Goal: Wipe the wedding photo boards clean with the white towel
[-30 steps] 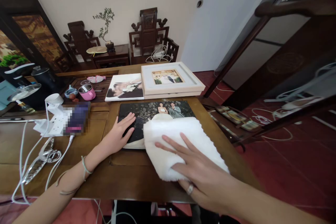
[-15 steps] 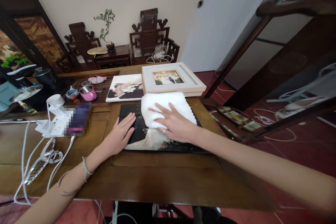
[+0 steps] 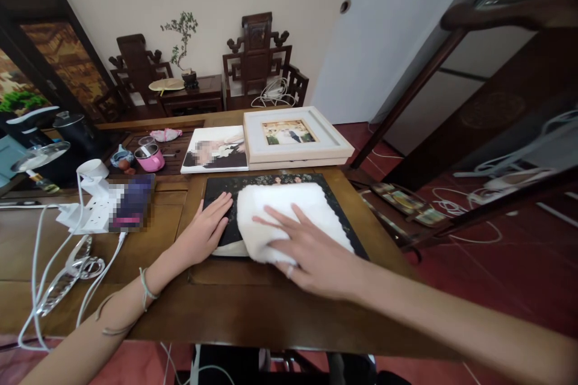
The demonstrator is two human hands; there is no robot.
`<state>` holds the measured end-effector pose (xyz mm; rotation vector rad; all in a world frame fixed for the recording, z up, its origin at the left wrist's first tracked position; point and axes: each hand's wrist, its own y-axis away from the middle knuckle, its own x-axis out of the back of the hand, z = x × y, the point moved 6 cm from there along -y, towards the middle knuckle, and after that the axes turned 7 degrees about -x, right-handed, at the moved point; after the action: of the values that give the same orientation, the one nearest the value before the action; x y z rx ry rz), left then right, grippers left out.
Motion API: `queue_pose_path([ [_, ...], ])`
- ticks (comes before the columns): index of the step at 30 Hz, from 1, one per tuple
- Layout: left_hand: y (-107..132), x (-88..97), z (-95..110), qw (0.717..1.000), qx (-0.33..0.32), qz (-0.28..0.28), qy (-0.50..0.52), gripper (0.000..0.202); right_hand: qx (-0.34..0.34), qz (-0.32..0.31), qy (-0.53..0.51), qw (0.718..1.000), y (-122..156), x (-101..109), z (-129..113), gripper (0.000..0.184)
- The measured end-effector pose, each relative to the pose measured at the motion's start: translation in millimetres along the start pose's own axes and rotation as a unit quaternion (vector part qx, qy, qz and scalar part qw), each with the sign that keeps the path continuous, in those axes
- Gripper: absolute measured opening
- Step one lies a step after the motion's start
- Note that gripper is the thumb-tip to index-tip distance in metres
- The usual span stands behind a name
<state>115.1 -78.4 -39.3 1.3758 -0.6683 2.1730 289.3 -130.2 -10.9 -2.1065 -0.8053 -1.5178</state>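
A dark photo print (image 3: 217, 192) lies flat on the wooden table (image 3: 235, 313) in front of me. My left hand (image 3: 208, 231) rests flat on the print's left edge, fingers spread, holding nothing. A folded white towel (image 3: 289, 210) covers most of the print. My right hand (image 3: 311, 249) presses flat on the towel's near part, fingers stretched out, a ring on one finger.
Behind the print lie a canvas photo (image 3: 215, 149) and a stacked white picture frame (image 3: 295, 135). At the left are a white power strip with cables (image 3: 88, 207), a pink cup (image 3: 151, 159) and a tea tray. Carved chairs stand at the back wall; a dark stair rail (image 3: 415, 84) rises at right.
My right hand drew the towel back toward me over the print, after pushing it to the far edge half a second ago. My left hand stayed put.
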Motion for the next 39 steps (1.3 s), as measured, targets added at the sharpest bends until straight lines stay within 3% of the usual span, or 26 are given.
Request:
queue_pose_path([
  [5,0,0.2,0,1.0,0.0,-0.002,0.013,0.048,0.002,0.043,0.042,0.998,-61,15,33,0.04],
  [8,0,0.2,-1,1.0,-0.002,0.004,0.02,0.048,-0.004,0.054,0.077,0.996,-73,14,36,0.039],
  [11,0,0.7,-1,1.0,-0.003,0.008,0.023,0.048,-0.002,0.047,0.091,0.995,-58,8,22,0.037],
  [17,0,0.8,-1,1.0,0.004,0.001,0.021,0.048,0.017,0.016,0.026,0.999,10,-17,-28,0.03],
  [20,-1,0.6,-1,1.0,0.002,0.006,0.019,0.047,0.052,0.009,0.014,0.999,32,-25,-41,0.023],
  [23,0,0.4,-1,1.0,-0.001,0.009,0.017,0.047,0.045,-0.004,0.03,0.999,27,-21,-25,0.025],
  [28,0,0.9,0,1.0,0.006,0.007,0.024,0.047,-0.04,0.045,0.105,0.993,-17,6,29,0.034],
  [32,0,9.3,0,0.996,0.002,0.058,0.066,0.047,-0.073,0.052,0.102,0.991,-41,11,31,0.036],
  [36,2,27.0,-2,0.978,-0.001,0.171,0.118,0.05,0.067,-0.002,0.038,0.997,-35,-2,-13,0.039],
  [39,3,30.2,-3,0.975,-0.004,0.184,0.127,0.052,0.166,-0.047,-0.02,0.985,-14,-5,-37,0.042],
])
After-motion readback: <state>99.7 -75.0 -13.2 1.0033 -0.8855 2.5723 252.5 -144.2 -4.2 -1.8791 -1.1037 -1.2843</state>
